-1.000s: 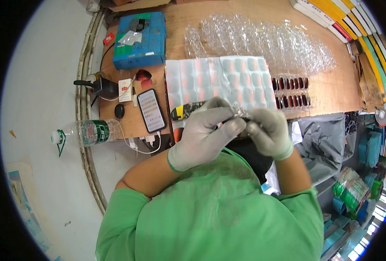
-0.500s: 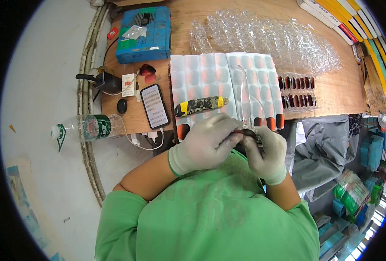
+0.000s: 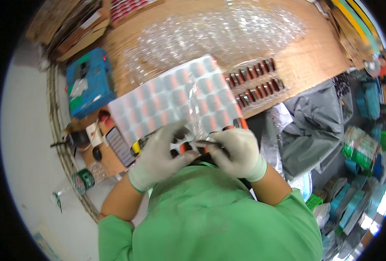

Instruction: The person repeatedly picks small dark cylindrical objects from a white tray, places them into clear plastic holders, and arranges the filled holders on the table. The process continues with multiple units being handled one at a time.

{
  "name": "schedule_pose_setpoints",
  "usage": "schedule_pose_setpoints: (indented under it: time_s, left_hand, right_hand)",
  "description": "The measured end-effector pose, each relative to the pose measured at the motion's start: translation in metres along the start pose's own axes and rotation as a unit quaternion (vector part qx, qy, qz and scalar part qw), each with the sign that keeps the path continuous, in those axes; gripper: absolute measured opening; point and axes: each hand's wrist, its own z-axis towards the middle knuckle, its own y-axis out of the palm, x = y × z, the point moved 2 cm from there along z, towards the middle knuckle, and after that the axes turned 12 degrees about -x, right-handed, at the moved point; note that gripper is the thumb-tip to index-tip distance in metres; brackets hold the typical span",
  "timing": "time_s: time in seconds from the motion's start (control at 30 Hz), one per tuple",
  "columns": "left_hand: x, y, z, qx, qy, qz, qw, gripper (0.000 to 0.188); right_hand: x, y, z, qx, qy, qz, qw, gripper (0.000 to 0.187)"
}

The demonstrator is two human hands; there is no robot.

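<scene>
My gloved left hand is open over the near edge of the lens sheet, its thumb and fingers apart. My gloved right hand pinches a thin dark piece, too blurred to name surely. Under the hands lies white translucent sheeting covering rows of dark and orange-red tinted lenses. Some uncovered lenses show along its near edge, between my hands. A clear plastic strip rests on the sheeting. The yellow-and-dark handle of a tool is mostly hidden by my left hand.
Clear moulded trays spread across the back of the wooden table. Two rows of dark lenses stand at the right. A blue box, a phone and a plastic bottle are at the left.
The view has swung, so the table appears turned. My hands, together before, have come apart. The left has opened, and the dark piece stays in my right fingers.
</scene>
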Motion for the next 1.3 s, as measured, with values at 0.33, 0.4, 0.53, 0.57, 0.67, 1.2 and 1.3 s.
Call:
schedule_pose_setpoints:
  time_s: [0.33,0.4,0.53,0.57,0.67,1.2,1.3]
  left_hand:
    - [-0.248,-0.169,0.141,0.141,-0.373,-0.099,0.912,0.041]
    - [-0.258,-0.164,0.133,0.103,-0.335,-0.137,0.926,0.033]
    - [-0.191,-0.159,0.130,0.160,-0.372,-0.257,0.878,0.024]
    - [-0.192,-0.159,0.131,0.186,-0.358,-0.246,0.881,0.021]
    - [-0.224,-0.184,0.126,0.161,-0.384,-0.153,0.896,0.011]
    - [-0.042,-0.097,0.001,0.348,-0.057,-0.160,0.922,0.027]
    - [-0.011,-0.030,-0.025,0.355,-0.081,-0.133,0.922,0.027]
  right_hand:
    - [0.271,-0.166,0.004,-0.007,0.374,-0.239,0.896,0.027]
    - [0.279,-0.159,0.007,-0.002,0.360,-0.206,0.910,0.028]
    - [0.282,-0.164,0.002,-0.001,0.401,-0.059,0.914,0.032]
    - [0.282,-0.167,0.003,0.000,0.410,-0.066,0.910,0.032]
    - [0.292,-0.166,0.004,-0.033,0.361,-0.192,0.912,0.035]
    - [0.121,-0.072,-0.024,0.177,0.228,-0.143,0.947,0.028]
    - [0.110,-0.027,-0.045,0.109,0.329,-0.009,0.938,0.036]
